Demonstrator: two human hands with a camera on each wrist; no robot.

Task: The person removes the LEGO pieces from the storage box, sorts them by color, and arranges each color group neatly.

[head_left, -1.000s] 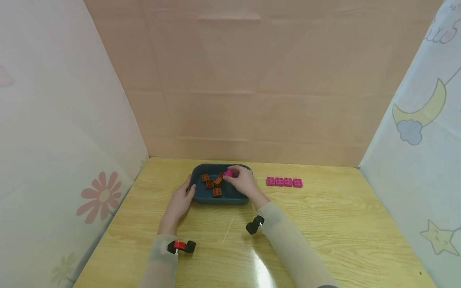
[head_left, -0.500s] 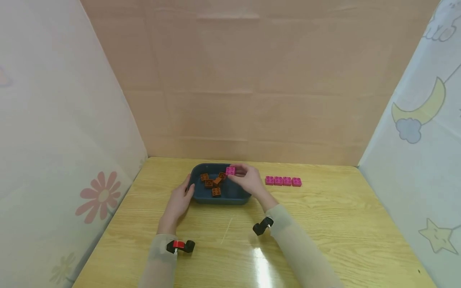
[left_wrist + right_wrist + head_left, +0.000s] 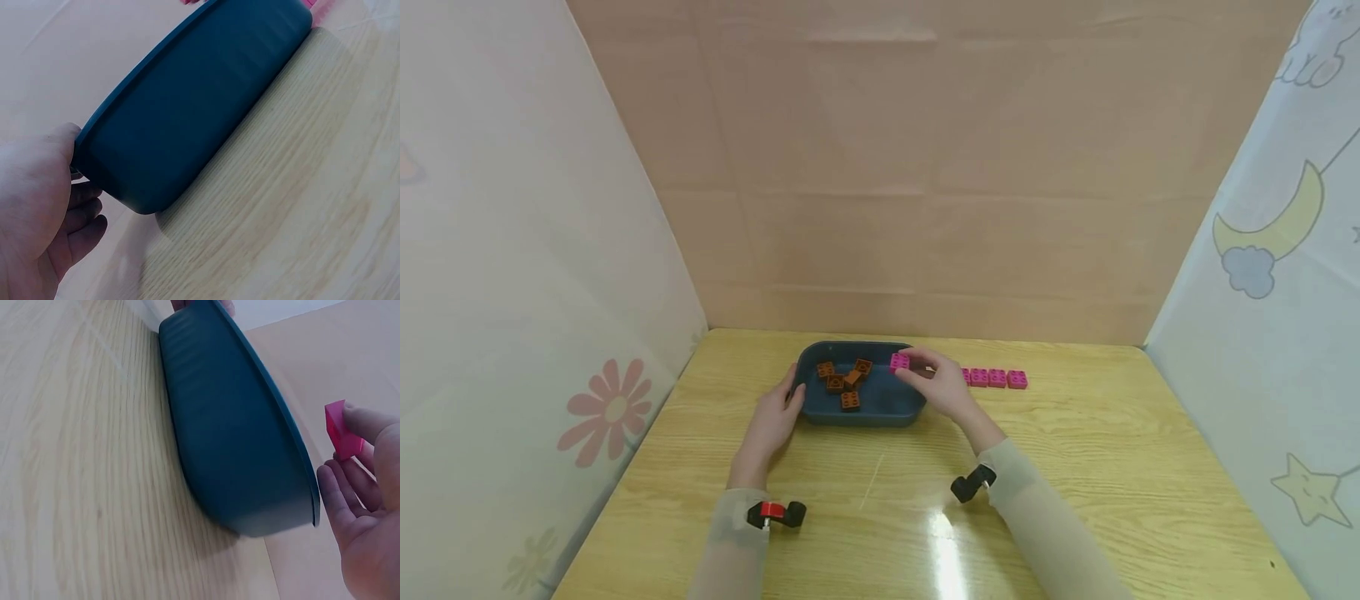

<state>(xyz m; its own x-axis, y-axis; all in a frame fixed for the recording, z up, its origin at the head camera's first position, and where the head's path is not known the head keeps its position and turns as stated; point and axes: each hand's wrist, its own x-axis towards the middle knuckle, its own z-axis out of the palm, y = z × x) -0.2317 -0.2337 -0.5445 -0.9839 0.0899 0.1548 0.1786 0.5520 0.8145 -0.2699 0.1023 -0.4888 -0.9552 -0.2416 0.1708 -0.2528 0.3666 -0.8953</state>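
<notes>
A dark blue rectangular tray (image 3: 880, 408) stands on the wooden table, with several brown-orange toy bricks (image 3: 850, 401) lying in its left half. My left hand (image 3: 775, 417) grips the tray's left end, the thumb at the rim and the fingers outside, as the left wrist view also shows. Between thumb and fingers, my right hand (image 3: 953, 392) pinches a pink toy brick (image 3: 899, 363) above the tray's right end. In the right wrist view that pink brick (image 3: 342, 430) hangs clear of the rim, and the right hand (image 3: 375, 487) is beside the tray's outer wall.
To the right of the tray, several pink bricks (image 3: 997, 378) lie in a row, its left end partly hidden by my right hand. A brown paper-like backdrop (image 3: 865, 208) rises behind the table. Patterned white sheets (image 3: 1262, 333) flank both sides.
The right hand has lifted the pink brick from among the brown-orange bricks and carried it rightward to the tray's right end. The left hand and tray have stayed in place.
</notes>
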